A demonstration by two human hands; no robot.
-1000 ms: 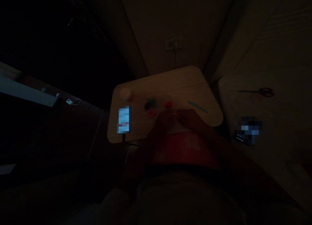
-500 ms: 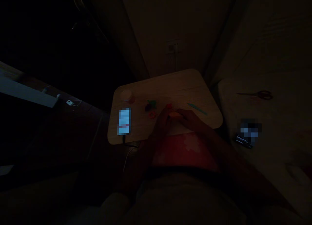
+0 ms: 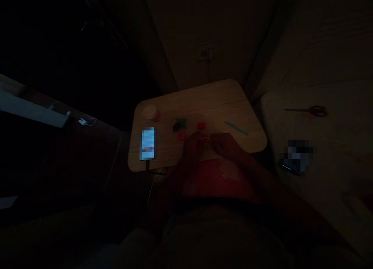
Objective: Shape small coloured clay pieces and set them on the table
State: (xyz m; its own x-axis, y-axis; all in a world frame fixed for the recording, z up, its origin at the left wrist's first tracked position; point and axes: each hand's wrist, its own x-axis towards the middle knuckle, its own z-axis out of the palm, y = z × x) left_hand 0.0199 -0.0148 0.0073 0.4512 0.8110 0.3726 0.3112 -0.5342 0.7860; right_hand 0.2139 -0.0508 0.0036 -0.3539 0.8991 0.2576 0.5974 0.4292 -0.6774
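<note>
Near the front edge of the small wooden table, my left hand (image 3: pixel 192 145) and my right hand (image 3: pixel 225 144) meet with fingers bent. A small orange piece (image 3: pixel 206 138) is pinched between their fingertips. Only a thin strip of it shows, and the dim light hides what kind of thing it is. Just beyond the fingers lies a red lump (image 3: pixel 201 125). To the left of my left hand are a pinkish-red ring (image 3: pixel 181 135), a green piece (image 3: pixel 182 123) and a dark round lump (image 3: pixel 176 127). A thin teal strip (image 3: pixel 236 128) lies beyond my right hand.
A round pale tub (image 3: pixel 150 113) stands at the table's (image 3: pixel 201 94) back left, behind a lit phone (image 3: pixel 147 144) with a cable. Scissors (image 3: pixel 305 110) and a blurred dark object (image 3: pixel 297 156) rest on a pale surface at right. The room is very dark.
The orange piece showed as a broad shape between my hands and is now mostly covered by fingers. My hands have drawn closer together, and the red lump is more fully visible.
</note>
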